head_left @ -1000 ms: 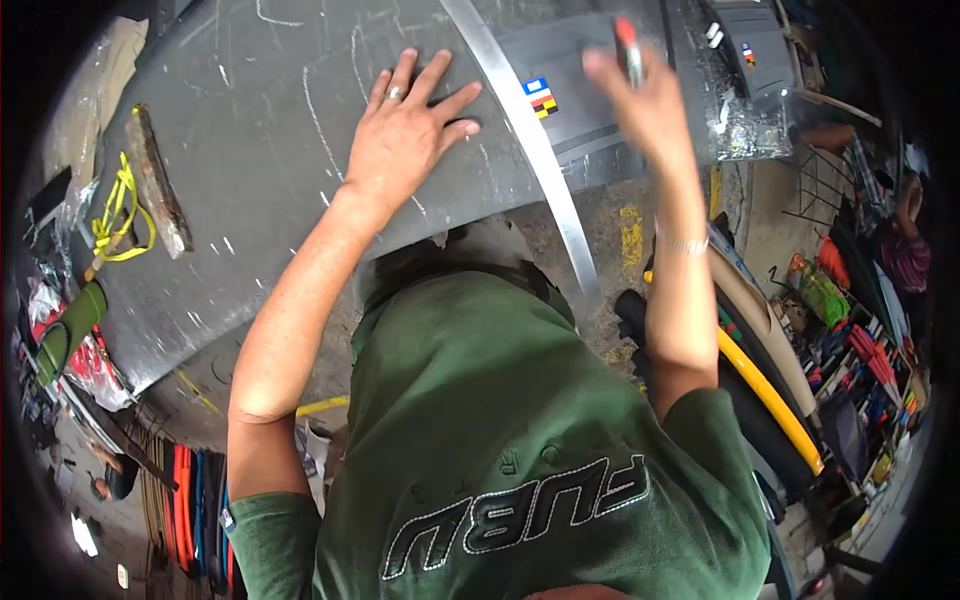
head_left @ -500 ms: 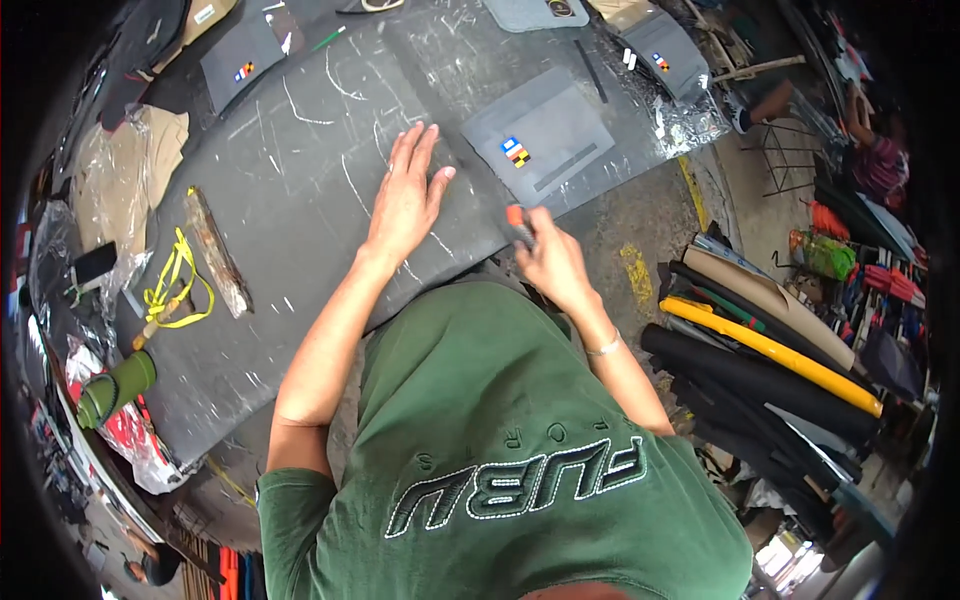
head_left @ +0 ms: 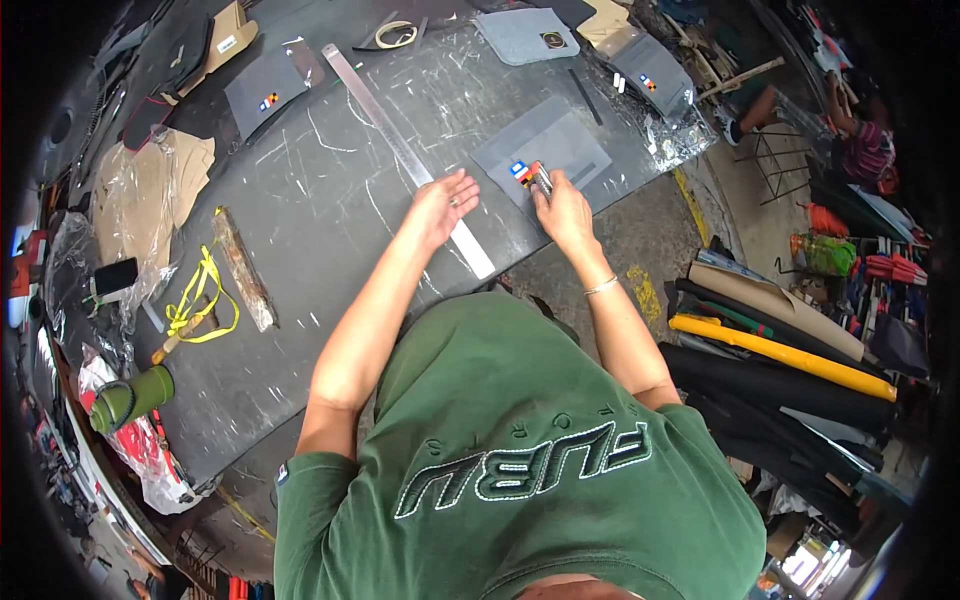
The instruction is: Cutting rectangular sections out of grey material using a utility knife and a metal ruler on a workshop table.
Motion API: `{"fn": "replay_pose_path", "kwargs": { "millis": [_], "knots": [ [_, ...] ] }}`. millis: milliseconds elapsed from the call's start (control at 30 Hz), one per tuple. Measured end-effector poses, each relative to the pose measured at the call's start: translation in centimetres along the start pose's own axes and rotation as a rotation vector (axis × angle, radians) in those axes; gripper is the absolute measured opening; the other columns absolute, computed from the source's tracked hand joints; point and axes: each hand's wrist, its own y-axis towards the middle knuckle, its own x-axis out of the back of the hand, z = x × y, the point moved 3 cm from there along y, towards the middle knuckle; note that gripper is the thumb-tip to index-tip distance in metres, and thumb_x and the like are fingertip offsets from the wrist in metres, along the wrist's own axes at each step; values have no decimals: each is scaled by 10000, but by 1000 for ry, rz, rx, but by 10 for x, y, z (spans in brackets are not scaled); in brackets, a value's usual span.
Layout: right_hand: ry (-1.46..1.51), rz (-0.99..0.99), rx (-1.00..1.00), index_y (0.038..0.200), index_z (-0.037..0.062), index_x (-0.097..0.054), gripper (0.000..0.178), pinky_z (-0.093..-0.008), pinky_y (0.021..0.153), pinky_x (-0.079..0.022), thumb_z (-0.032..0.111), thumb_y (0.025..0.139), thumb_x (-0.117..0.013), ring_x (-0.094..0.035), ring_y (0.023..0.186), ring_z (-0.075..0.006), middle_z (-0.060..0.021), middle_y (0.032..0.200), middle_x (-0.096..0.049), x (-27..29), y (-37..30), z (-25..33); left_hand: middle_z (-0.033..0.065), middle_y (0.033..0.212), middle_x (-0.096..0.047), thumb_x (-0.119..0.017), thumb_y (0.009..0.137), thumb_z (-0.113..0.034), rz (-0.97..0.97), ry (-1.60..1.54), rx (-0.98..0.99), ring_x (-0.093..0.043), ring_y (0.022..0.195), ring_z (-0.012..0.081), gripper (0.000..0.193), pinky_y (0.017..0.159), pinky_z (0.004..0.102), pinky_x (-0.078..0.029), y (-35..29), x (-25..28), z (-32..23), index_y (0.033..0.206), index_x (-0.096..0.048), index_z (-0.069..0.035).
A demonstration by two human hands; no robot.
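Note:
A long metal ruler (head_left: 385,125) lies slantwise across the dark tabletop (head_left: 300,200). My left hand (head_left: 440,208) is over its nearer half, fingers loosely bent and apart; whether it touches the ruler is unclear. To the right, my right hand (head_left: 567,212) is closed round a small orange-and-grey utility knife (head_left: 541,180). That hand is above a flat grey piece (head_left: 560,135) with a coloured checkered patch (head_left: 519,171) and a darker strip, near the table's edge. The knife's tip is too small to make out.
More patched grey pieces (head_left: 262,95) lie at the far side, beside a tape roll (head_left: 395,35). On the left are a rough wooden stick (head_left: 243,268), yellow strap (head_left: 206,297), phone (head_left: 115,276) and green roll (head_left: 132,398). Material rolls (head_left: 780,352) lie right of me.
My left hand has moved nearer and right, its fingers bending. My right hand has gone forward over the grey piece with the knife. The bright ruler shows plainly only now.

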Motion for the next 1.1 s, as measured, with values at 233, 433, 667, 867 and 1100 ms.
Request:
{"fn": "replay_pose_path", "kwargs": {
  "millis": [233, 433, 667, 867, 1100],
  "knots": [
    [171, 45, -56, 1070, 27, -558, 360, -554, 832, -511, 369, 987, -631, -668, 970, -496, -286, 945, -697, 9, 16, -23, 144, 931, -713, -713, 963, -379, -218, 779, -168, -690, 811, 253, 433, 712, 407, -556, 38, -57, 2, 1101, -661, 27],
    [62, -97, 49, 1271, 67, -622, 533, -461, 942, -534, 395, 875, -762, -661, 1132, -395, -202, 1217, -662, 35, 70, -40, 116, 926, -740, -726, 965, -337, -293, 1121, -651, -721, 805, 194, 561, 740, 322, -572, 58, -15, -35, 1333, -580, 59],
    [-71, -255, 565, 1217, 84, -694, 360, -434, 1034, -483, 238, 895, -739, -643, 1120, -350, -171, 1236, -681, 29, 110, -1, 64, 1145, -702, -707, 989, -173, 45, 282, -218, -685, 980, 155, 205, 890, 349, -566, -11, 48, -67, 1137, -634, -51],
    [315, 156, 826, 1166, 91, -734, 295, -383, 949, -518, 198, 892, -763, -660, 1065, -292, -97, 1140, -730, -26, 60, 122, 101, 1215, -703, -649, 1021, -132, 100, 183, -215, -692, 1095, 213, 270, 988, 396, -560, -49, 58, -79, 1250, -618, 7],
    [108, 112, 1004, 1079, 112, -773, 250, -420, 972, -470, 275, 890, -761, -661, 1047, -253, -52, 1032, -748, -40, 41, 143, 122, 1233, -697, -616, 1039, -140, 90, 216, -208, -664, 1142, 215, 294, 1043, 384, -512, -77, 66, -85, 1272, -644, 36]
  ]
}}
